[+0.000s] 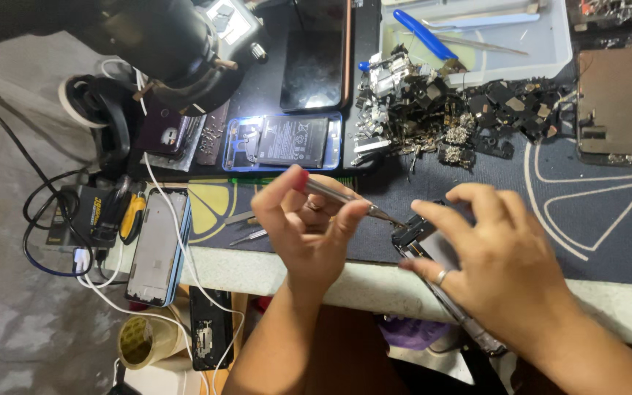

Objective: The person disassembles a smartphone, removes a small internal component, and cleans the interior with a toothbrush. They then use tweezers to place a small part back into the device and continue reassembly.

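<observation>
My left hand (309, 227) grips metal tweezers (345, 199), their tip pointing right onto the top end of a dark opened phone (418, 238). My right hand (495, 256), a ring on one finger, holds that phone tilted at the table's front edge; its lower end (477, 333) sticks out past the edge under my wrist. Most of the phone is hidden by my right hand. Behind my hands lies a blue-framed opened phone (283, 141) with its battery showing, lit brightly.
A heap of small phone parts (440, 110) lies at the back, by a clear tray (550, 44) with a blue-handled tool. A black microscope head (162, 44) hangs at upper left. A phone frame (156, 245), cables, a tape roll (140, 340) and a metal back plate (619, 106) surround the mat.
</observation>
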